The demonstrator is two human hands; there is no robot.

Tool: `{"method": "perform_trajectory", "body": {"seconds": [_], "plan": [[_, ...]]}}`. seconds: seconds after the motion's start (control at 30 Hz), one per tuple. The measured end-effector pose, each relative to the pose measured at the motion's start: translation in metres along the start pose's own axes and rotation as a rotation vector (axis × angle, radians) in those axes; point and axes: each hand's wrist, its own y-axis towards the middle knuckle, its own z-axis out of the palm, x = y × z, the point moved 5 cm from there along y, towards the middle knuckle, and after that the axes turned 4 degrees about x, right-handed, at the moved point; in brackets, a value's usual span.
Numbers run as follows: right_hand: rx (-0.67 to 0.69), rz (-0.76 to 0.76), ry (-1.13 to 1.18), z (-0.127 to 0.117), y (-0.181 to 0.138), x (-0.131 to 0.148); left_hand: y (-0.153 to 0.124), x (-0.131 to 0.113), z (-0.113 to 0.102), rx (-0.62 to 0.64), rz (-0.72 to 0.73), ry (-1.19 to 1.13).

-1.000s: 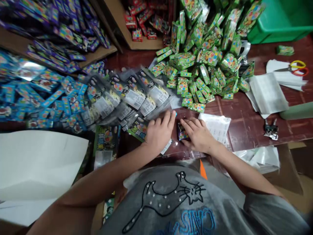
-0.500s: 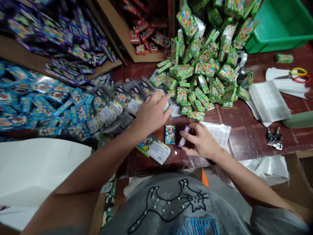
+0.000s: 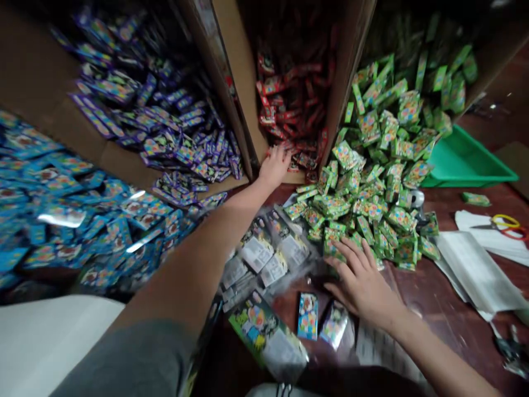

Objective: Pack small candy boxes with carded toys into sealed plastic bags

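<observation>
Your left hand was stretched far forward, arm fully extended, palm down on the red packets at the mouth of the middle cardboard box. Its fingers were loosely spread; whether they had hold of a packet could not be told. Your right hand lay low over the table, fingers splayed and empty, tips at the near edge of the green packet heap. The box's depth was dark, the print on the packets unreadable. Just beside the right hand lay a blue packet and a purple packet, flat and small.
</observation>
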Motion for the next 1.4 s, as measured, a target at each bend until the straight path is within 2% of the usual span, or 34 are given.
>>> {"method": "perform_trajectory", "body": {"seconds": [0.13,0.23,0.3,0.37,0.43,0.53,0.67,0.8,0.9,0.97,1.13,1.23,1.3,1.4], "plan": [[-0.127,-0.022,-0.068,-0.014,0.119,-0.049,0.047,0.003,-0.01,-0.205,0.132,0.008],[-0.237,0.005,-0.022,-0.022,0.197,-0.076,0.076,0.002,-0.018,-0.23,0.251,-0.027],[-0.277,0.017,0.034,-0.021,0.229,-0.081,0.092,-0.001,-0.023,-0.229,0.306,-0.053],[-0.282,0.006,0.08,-0.016,0.243,-0.076,0.107,-0.002,-0.03,-0.255,0.26,-0.07],[-0.263,-0.012,0.102,-0.009,0.239,-0.069,0.122,-0.003,-0.037,-0.256,0.156,-0.081],[-0.221,0.006,0.091,-0.003,0.213,-0.068,0.139,-0.008,-0.041,-0.182,0.03,-0.11],[-0.113,0.126,0.027,-0.002,0.169,-0.089,0.133,-0.021,-0.038,-0.115,-0.007,-0.143],[0.109,0.168,-0.036,-0.001,0.141,-0.101,0.083,-0.039,-0.036,-0.054,0.025,-0.118],[0.223,0.133,-0.05,0.007,0.135,-0.092,0.028,-0.054,-0.041,-0.035,0.058,-0.07],[0.248,0.133,-0.085,0.017,0.137,-0.081,-0.006,-0.059,-0.043,0.006,0.04,-0.021],[0.188,0.1,-0.166,0.036,0.149,-0.055,-0.061,-0.049,-0.042,0.134,-0.038,0.001],[0.125,0.152,-0.08,0.025,0.136,-0.055,-0.079,-0.031,-0.049,0.117,-0.067,-0.104],[-0.001,0.241,0.077,0.006,0.109,-0.056,-0.087,-0.019,-0.054,0.057,-0.094,-0.18],[-0.186,0.408,0.521,-0.006,0.04,-0.038,-0.096,-0.005,-0.049,0.014,-0.174,-0.234]]}}
